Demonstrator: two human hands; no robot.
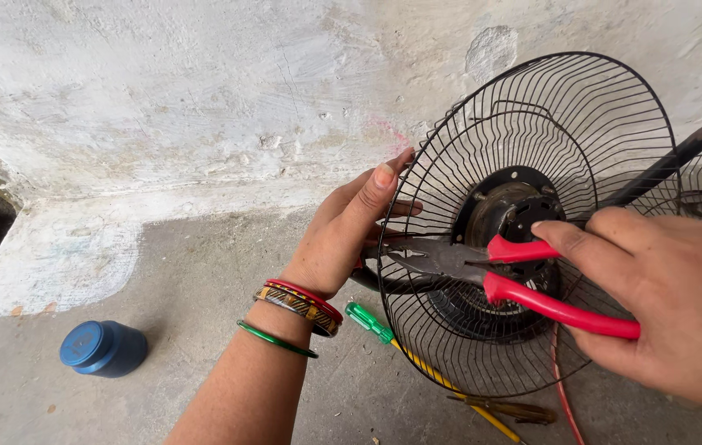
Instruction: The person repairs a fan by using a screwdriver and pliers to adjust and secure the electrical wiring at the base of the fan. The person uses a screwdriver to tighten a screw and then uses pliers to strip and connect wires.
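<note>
Black wire fan guard point(532, 115), its round hub black too. The pliers point(524, 280) have bright red handles and dull grey metal jaws. On the wrist, bangles point(301, 305) — red, one gold with dark stripes, and a thin green one lower down. A screwdriver point(417, 354) with a clear green handle and yellow shaft lies on the grey floor point(161, 272). A deep blue jar point(104, 348) — whitewashed, patchy wall point(203, 82) behind.

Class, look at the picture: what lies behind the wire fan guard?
Behind the fan guard sits the dark round motor housing, seen through the wires. The pliers in the right hand cover its lower part. The left hand grips the rim.
</note>
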